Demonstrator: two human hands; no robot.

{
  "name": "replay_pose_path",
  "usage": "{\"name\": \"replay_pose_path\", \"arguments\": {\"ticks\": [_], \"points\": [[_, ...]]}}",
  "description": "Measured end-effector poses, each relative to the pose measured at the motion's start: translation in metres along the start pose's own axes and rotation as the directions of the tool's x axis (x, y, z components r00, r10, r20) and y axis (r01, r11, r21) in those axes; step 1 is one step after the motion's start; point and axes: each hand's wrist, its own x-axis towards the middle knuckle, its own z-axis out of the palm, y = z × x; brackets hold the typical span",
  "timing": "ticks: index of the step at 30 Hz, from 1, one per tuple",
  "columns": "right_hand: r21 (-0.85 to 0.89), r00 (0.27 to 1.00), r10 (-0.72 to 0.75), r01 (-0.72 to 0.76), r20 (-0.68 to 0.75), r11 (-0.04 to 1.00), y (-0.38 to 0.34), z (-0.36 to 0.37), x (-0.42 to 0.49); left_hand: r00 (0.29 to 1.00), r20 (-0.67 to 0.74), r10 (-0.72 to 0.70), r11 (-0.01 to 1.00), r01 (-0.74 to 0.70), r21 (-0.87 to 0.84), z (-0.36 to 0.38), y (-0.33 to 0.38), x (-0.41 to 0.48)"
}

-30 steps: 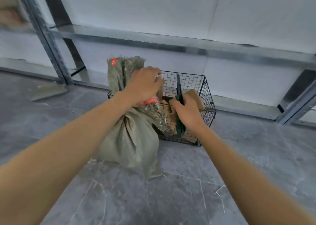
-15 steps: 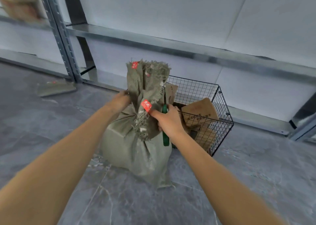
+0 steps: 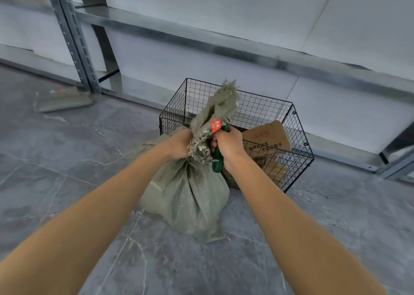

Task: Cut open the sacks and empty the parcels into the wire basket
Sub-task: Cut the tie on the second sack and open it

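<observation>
A grey-green woven sack (image 3: 186,196) stands on the floor in front of the black wire basket (image 3: 298,142). Its frayed neck (image 3: 220,106) sticks upward and carries a red tag (image 3: 216,125). My left hand (image 3: 180,143) grips the neck from the left. My right hand (image 3: 228,144) holds a green-handled knife (image 3: 216,164) against the neck's right side; the blade is hidden. Brown cardboard parcels (image 3: 266,138) lie inside the basket.
A grey metal rack with a long shelf beam (image 3: 224,46) and an upright post (image 3: 74,39) runs along the white wall behind the basket. A flat empty sack (image 3: 63,98) lies on the floor at the far left. The floor is grey stone tile.
My left hand has shifted from the top of the sack's neck to its left side. My right hand with the knife has moved in against the neck. The view has swung left.
</observation>
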Motion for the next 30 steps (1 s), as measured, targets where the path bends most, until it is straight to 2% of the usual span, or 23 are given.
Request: {"name": "replay_pose_path", "arguments": {"ticks": [1,3,4,5,7,8,9,14,19,23,27,30], "points": [[-0.005,1.0,-0.009,0.009,-0.006,1.0,-0.003,0.0,0.001,0.992,-0.112,0.055,0.997,-0.059,-0.039,0.0,-0.001,0.007],[-0.01,0.999,-0.044,0.044,-0.002,0.999,-0.013,-0.001,0.003,0.982,-0.174,0.067,0.989,-0.089,-0.12,0.006,0.006,0.014],[-0.01,0.997,-0.071,0.071,0.007,0.997,-0.019,-0.003,0.003,0.976,-0.197,0.096,0.99,-0.114,-0.08,0.007,0.009,0.009],[-0.007,0.995,-0.103,0.103,0.018,0.995,-0.025,-0.005,0.001,0.975,-0.207,0.082,0.977,-0.119,-0.175,0.009,0.015,0.01],[-0.006,0.986,-0.16,0.16,0.038,0.987,-0.034,-0.013,-0.002,0.964,-0.266,0.013,0.939,-0.103,-0.328,0.013,0.022,0.012],[-0.012,0.984,-0.178,0.178,0.032,0.984,-0.036,-0.017,-0.003,0.963,-0.267,-0.048,0.928,-0.056,-0.368,0.014,0.029,0.012],[-0.013,0.983,-0.183,0.184,0.021,0.983,-0.037,-0.023,-0.004,0.941,-0.33,-0.077,0.93,-0.051,-0.364,0.014,0.03,0.018],[0.082,0.996,-0.074,0.07,0.049,0.994,-0.033,-0.056,-0.021,0.875,-0.415,-0.249,0.823,-0.035,-0.568,0.018,0.036,0.037],[-0.139,0.997,0.033,-0.022,0.074,0.99,-0.01,-0.088,-0.037,0.834,-0.29,-0.469,0.565,0.031,-0.824,0.043,0.039,0.047],[-0.124,0.996,0.024,-0.013,0.086,0.992,0.016,-0.096,-0.039,0.827,-0.209,-0.522,0.478,0.081,-0.874,0.075,0.042,0.048],[-0.173,0.998,0.055,-0.051,0.017,0.984,0.03,-0.103,-0.032,0.871,-0.137,-0.472,0.452,0.106,-0.886,0.104,0.04,0.05],[-0.166,0.998,0.045,-0.05,-0.032,0.985,0.035,-0.118,-0.026,0.954,-0.01,-0.299,0.469,0.138,-0.872,0.113,0.038,0.044]]}}
